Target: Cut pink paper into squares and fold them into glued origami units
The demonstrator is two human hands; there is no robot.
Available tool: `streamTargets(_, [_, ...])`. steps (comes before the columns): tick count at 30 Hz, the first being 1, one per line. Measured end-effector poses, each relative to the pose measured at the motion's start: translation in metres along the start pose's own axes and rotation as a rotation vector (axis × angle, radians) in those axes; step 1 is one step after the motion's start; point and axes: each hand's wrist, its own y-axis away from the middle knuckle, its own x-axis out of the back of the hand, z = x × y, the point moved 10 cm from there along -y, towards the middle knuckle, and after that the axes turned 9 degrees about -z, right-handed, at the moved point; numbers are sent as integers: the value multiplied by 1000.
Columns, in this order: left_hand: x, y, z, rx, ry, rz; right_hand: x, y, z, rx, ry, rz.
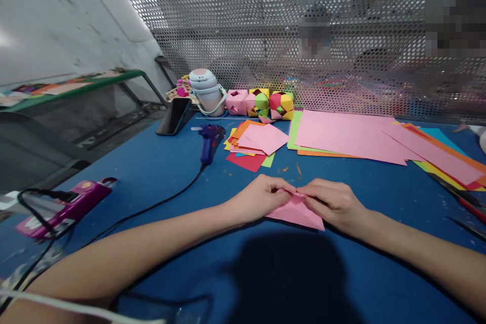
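The left hand [261, 197] and right hand [334, 203] pinch the far edge of the folded pink paper sheet [298, 214], near-centre on the blue flat tabletop [152, 167]; uneven finger pressure could skew its fold.

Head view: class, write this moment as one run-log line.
left hand: pinching folded pink paper sheet | right hand: pinching same sheet | beyond hands: dark-blue plastic glue gun, stack of multicoloured paper pieces
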Motion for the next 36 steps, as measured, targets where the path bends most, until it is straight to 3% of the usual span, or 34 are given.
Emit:
streamTargets(11, [3, 2, 7, -125, -92, 75, 0, -2, -2, -70, -17, 5])
streamTargets(18, [0, 1, -2, 11, 19, 10, -3, 2, -8, 44, 0, -40])
streamTargets(22, [-3, -2, -5, 53, 140, -40, -4, 4, -15, 122, 132, -60])
streamTargets(28, [-8, 1, -2, 57, 210, -120, -8, 6, -14, 128, 301, -88])
streamTargets(36, [-4, 3, -5, 68, 242, -41, -9, 3, -19, 154, 368, -131])
